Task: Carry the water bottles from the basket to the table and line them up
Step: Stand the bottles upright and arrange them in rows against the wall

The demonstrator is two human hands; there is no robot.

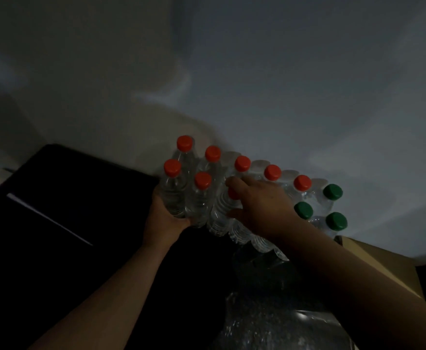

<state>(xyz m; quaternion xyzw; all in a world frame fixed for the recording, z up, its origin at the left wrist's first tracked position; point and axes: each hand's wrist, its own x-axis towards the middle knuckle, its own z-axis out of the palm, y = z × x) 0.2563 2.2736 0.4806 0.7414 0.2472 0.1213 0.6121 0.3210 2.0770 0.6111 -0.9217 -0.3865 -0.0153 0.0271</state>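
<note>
- Dim room; dark desk is carrying two rows of water bottles against the wall.
- Left hand fingers are wrapping the end bottle, bracing the row.
- Right hand fingers are spreading over a middle bottle, nudging it straight.

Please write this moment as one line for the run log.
stage: lining up | left hand: holds red-cap bottles at base | right hand: on row bottle | green-cap bottles: row's right end | light: dim
</note>
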